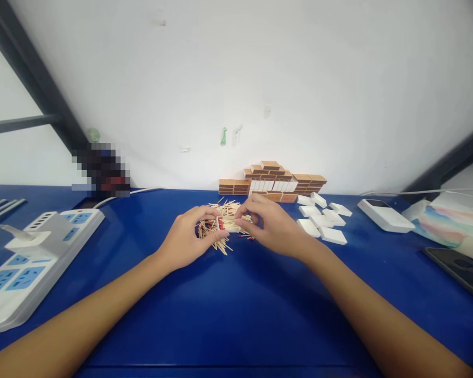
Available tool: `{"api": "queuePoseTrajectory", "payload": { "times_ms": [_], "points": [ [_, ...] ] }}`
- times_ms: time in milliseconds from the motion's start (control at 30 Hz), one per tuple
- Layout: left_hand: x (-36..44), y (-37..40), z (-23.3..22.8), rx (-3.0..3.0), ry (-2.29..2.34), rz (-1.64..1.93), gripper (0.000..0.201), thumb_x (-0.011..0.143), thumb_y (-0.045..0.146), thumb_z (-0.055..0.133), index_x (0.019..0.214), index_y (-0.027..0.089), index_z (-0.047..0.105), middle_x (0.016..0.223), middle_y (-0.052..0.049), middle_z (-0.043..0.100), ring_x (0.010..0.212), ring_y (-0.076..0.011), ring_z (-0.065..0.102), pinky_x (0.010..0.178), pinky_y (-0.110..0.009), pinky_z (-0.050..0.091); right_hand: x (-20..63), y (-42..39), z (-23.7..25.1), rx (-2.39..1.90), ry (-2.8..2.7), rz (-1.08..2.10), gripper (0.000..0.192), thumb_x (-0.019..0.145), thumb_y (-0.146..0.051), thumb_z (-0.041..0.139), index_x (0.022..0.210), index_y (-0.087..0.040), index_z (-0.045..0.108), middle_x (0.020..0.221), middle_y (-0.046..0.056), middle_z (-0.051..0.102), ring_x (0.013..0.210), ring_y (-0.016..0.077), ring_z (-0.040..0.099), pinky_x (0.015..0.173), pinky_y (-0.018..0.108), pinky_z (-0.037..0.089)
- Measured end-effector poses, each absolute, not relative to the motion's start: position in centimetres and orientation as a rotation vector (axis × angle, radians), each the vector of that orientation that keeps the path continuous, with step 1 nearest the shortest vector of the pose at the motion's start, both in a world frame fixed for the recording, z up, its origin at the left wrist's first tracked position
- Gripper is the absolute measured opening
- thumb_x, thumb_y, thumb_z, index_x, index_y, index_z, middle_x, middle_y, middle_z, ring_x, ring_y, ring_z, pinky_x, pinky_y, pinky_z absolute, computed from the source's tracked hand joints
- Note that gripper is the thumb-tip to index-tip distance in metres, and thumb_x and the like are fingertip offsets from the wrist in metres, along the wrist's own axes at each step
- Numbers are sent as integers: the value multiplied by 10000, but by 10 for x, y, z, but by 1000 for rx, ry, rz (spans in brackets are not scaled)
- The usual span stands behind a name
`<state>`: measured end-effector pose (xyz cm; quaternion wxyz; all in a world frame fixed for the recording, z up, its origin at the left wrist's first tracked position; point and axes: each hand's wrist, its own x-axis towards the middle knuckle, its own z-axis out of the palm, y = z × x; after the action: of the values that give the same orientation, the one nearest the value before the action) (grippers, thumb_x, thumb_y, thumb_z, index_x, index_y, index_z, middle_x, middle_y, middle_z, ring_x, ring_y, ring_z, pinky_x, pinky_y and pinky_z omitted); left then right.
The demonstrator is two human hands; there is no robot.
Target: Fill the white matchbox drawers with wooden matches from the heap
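Note:
My left hand (190, 233) grips a small white matchbox tray (233, 229) by its left end, thumb in front and fingers behind. Red-tipped matches (227, 222) lie lengthwise in the tray, heads to the left. At the tray's right end, my right hand (266, 223) has its thumb and fingers closed on the matches' plain ends; whether it also grips the tray wall is hidden. A loose heap of matches (211, 231) spreads on the blue table under and behind both hands.
Brown matchboxes (270, 170) are stacked against the wall, with white trays among them. Several white trays (323, 220) lie to the right. A white power strip (43, 262) is at left. At right are a white device (386, 215), a plastic packet (445, 220) and a dark phone (461, 270).

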<state>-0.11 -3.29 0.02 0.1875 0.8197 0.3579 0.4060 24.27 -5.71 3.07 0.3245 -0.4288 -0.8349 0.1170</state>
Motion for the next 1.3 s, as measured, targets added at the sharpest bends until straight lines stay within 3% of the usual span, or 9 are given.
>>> {"api": "queuePoseTrajectory", "payload": {
  "times_ms": [400,567,867,1067,1167,1300],
  "points": [
    [-3,-34,-1,2459,961,1112,362,863,415,818,1146,245,670,1111,-28,750,1003,-222,727,909,-379,577,236,-63,31,-1173,-2228,305,76,984,-220,624,916,-194,646,980,35,562,781,140,542,731,290,424],
    [-3,-34,-1,2468,955,1108,353,866,429,810,1139,249,675,1111,-30,753,1010,-230,725,905,-385,580,234,-63,27,-1120,-2244,285,65,999,-266,627,1007,-203,639,1015,36,579,808,143,550,740,286,424],
    [-4,-32,-2,2468,967,1112,364,863,431,811,1144,247,671,1121,-42,754,1022,-237,735,933,-407,596,234,-60,28,-1142,-2173,196,113,997,-270,607,917,-193,626,928,36,608,762,144,518,704,288,384],
    [-8,-21,1,2352,1094,1170,354,862,410,810,1135,233,670,1124,-47,767,1009,-231,756,924,-392,617,263,-54,45,-1421,-2378,407,117,953,-226,600,855,-191,655,792,19,639,698,145,532,655,292,358],
    [-8,-19,2,2344,1136,1187,330,858,396,813,1109,231,675,1108,-37,774,1003,-224,757,923,-380,612,277,-51,48,-1512,-2450,547,69,913,-243,643,922,-195,693,824,20,657,698,148,547,635,293,352],
    [-9,-18,2,2346,1138,1171,330,864,402,806,1113,233,673,1113,-37,773,1003,-221,757,919,-374,607,282,-49,47,-1567,-2451,640,180,868,-318,704,1004,-200,705,908,36,662,750,162,572,646,285,375]
  ]
}}
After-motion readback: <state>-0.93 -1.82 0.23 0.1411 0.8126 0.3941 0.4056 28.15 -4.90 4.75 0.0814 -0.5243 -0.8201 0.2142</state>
